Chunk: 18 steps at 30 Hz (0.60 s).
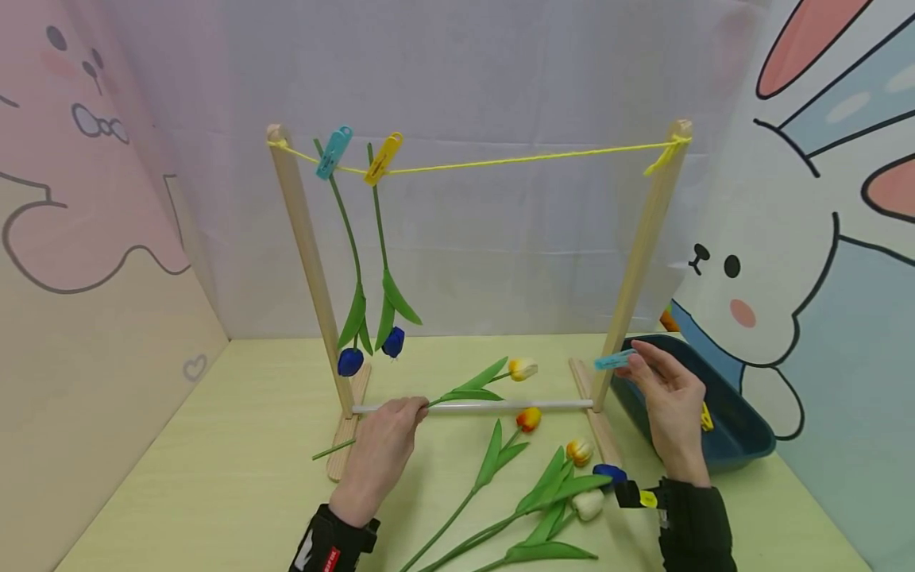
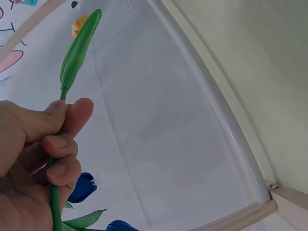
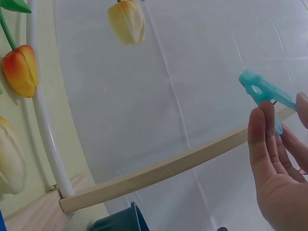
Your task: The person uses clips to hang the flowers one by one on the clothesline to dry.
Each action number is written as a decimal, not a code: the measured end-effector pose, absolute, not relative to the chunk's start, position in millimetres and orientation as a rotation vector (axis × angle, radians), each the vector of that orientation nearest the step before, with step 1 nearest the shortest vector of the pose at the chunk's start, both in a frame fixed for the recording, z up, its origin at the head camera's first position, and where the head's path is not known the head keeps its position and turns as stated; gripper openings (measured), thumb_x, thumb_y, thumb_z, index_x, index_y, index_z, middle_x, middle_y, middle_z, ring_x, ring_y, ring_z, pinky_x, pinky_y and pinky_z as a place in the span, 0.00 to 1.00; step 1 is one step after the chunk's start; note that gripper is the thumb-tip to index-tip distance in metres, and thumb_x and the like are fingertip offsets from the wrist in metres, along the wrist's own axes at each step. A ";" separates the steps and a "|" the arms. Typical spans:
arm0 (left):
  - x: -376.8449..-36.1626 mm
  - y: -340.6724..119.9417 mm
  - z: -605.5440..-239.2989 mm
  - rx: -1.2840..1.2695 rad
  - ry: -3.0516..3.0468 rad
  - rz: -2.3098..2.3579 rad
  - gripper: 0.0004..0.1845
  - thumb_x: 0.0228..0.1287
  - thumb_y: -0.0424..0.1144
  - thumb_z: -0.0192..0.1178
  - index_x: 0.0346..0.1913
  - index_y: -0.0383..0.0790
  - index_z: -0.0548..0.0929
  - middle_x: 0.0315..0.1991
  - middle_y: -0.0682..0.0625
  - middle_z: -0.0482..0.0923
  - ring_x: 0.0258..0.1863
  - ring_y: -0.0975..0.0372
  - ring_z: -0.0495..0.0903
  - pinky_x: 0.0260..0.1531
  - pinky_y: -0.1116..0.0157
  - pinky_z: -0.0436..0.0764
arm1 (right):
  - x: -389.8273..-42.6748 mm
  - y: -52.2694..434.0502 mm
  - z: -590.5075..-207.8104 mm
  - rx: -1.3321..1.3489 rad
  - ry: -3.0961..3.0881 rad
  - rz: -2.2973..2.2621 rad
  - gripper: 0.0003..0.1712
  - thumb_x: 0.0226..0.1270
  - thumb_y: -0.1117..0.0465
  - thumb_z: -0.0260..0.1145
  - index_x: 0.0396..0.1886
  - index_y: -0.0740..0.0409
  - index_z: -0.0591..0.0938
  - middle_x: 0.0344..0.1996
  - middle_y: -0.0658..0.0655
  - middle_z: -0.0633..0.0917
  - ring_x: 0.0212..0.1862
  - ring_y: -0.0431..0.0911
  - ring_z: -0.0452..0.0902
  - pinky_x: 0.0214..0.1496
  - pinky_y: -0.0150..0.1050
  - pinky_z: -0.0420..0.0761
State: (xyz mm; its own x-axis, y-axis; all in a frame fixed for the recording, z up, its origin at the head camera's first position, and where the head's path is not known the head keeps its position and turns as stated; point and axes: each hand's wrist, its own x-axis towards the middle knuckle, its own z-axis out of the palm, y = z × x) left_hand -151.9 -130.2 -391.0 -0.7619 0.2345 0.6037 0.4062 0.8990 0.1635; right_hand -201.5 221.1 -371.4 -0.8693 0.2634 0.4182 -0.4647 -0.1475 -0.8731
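My left hand (image 1: 389, 441) grips the green stem of a white-and-yellow artificial tulip (image 1: 523, 369), whose bloom points to the right above the table. In the left wrist view, fingers curl round the stem just below its leaf (image 2: 79, 53). A light blue clothespin (image 1: 613, 361) is pinched by my right hand (image 1: 668, 401), near the rack's right post; the right wrist view shows the clothespin (image 3: 262, 89) between thumb and fingers. Two blue tulips (image 1: 350, 361) hang bloom-down from the yellow string (image 1: 515, 161), one under a blue clothespin (image 1: 333, 152), the other under a yellow clothespin (image 1: 384, 159).
Several more tulips (image 1: 529, 508) in orange, yellow, white and blue lie on the table's front. A dark teal basin (image 1: 743, 445) with a yellow clothespin (image 1: 706, 417) inside stands at the right. The wooden rack has two posts (image 1: 303, 262) and a white crossbar (image 1: 486, 406).
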 end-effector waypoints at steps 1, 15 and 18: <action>-151.5 -130.3 -390.7 -0.460 -2.464 -0.380 0.04 0.64 0.31 0.67 0.40 0.36 0.87 0.30 0.48 0.87 0.28 0.60 0.84 0.23 0.71 0.78 | -201.6 221.2 -371.6 0.227 -1.658 2.061 0.14 0.72 0.72 0.61 0.54 0.72 0.82 0.35 0.49 0.89 0.34 0.40 0.86 0.45 0.28 0.86; -156.2 -134.5 -389.3 -0.437 -2.122 -0.238 0.15 0.69 0.48 0.60 0.31 0.43 0.89 0.26 0.52 0.72 0.33 0.57 0.67 0.40 0.59 0.65 | -202.8 221.6 -372.3 0.240 -1.638 2.087 0.13 0.72 0.73 0.61 0.52 0.68 0.83 0.35 0.50 0.89 0.33 0.40 0.86 0.45 0.28 0.86; -156.1 -135.4 -388.3 -0.428 -2.067 -0.228 0.26 0.78 0.53 0.45 0.33 0.44 0.90 0.21 0.55 0.78 0.28 0.59 0.69 0.42 0.58 0.67 | -202.5 221.4 -371.9 0.236 -1.644 2.082 0.13 0.72 0.72 0.61 0.53 0.69 0.83 0.35 0.50 0.89 0.33 0.40 0.86 0.45 0.28 0.86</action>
